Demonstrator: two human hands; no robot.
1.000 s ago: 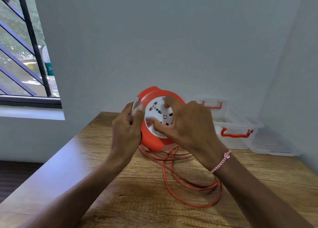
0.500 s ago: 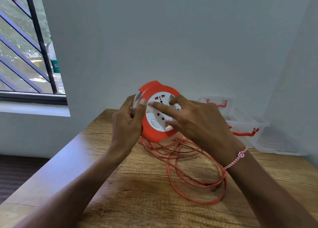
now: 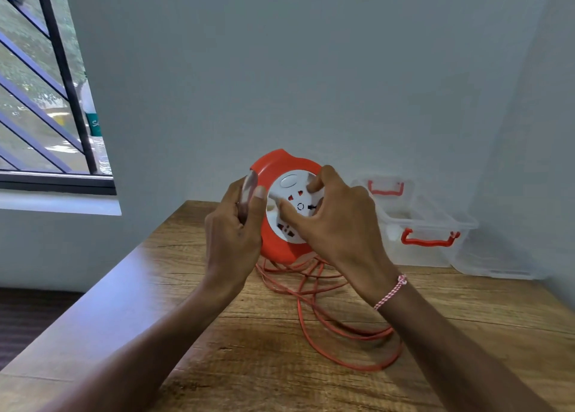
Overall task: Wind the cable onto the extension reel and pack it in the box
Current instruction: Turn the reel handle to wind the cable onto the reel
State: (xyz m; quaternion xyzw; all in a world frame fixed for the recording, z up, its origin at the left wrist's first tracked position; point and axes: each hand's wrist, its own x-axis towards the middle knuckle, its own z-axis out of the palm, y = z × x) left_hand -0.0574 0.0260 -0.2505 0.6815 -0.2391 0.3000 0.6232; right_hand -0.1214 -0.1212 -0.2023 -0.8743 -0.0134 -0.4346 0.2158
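While my left hand [image 3: 233,234] holds the round orange plastic extension reel [image 3: 280,168] upright over the wooden desk [image 3: 217,365], its fingers curled round the reel's left edge and the thumb laid on the front, my right hand [image 3: 339,225] grips the reel's white socket face with curled fingers and thumb. I can read no words on that face, only a small black arrow and a ringed dot among the socket holes, and a white oval button near the top. The thin orange cable [image 3: 311,318] drops from under the reel and lies in loose loops on the desk. The clear plastic box with red handles [image 3: 429,225] stands by the wall to the right, apart from the reel. A bottle at the window [image 3: 93,125] bears a green label; its white lettering is cut off and unreadable.
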